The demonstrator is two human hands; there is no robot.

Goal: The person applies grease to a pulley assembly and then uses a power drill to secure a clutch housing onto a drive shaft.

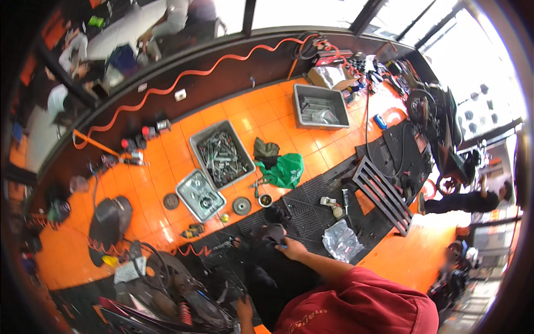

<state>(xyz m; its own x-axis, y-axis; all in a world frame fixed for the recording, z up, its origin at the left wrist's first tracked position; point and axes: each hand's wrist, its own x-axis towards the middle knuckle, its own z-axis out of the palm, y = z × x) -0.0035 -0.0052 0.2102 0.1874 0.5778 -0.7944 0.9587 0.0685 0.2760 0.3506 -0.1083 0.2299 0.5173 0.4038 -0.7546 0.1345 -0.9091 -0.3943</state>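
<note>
My right hand is over my dark-clothed knee, its fingers curled at the edge of something dark. A small bit of blue shows at the fingertips, too small to name. Low in the head view, my left hand is beside a partly dismantled motorcycle, its fingers mostly hidden. On the black ridged mat ahead lie a clear plastic bag and a metal part with a round end. A yellow-and-black power tool lies left of my legs.
A grey bin of tools adjoins a smaller tray of parts. Nearby are a green bag and a round metal disc. A black slatted rack lies right; another grey bin stands farther off. At far right, a person stands near motorcycles.
</note>
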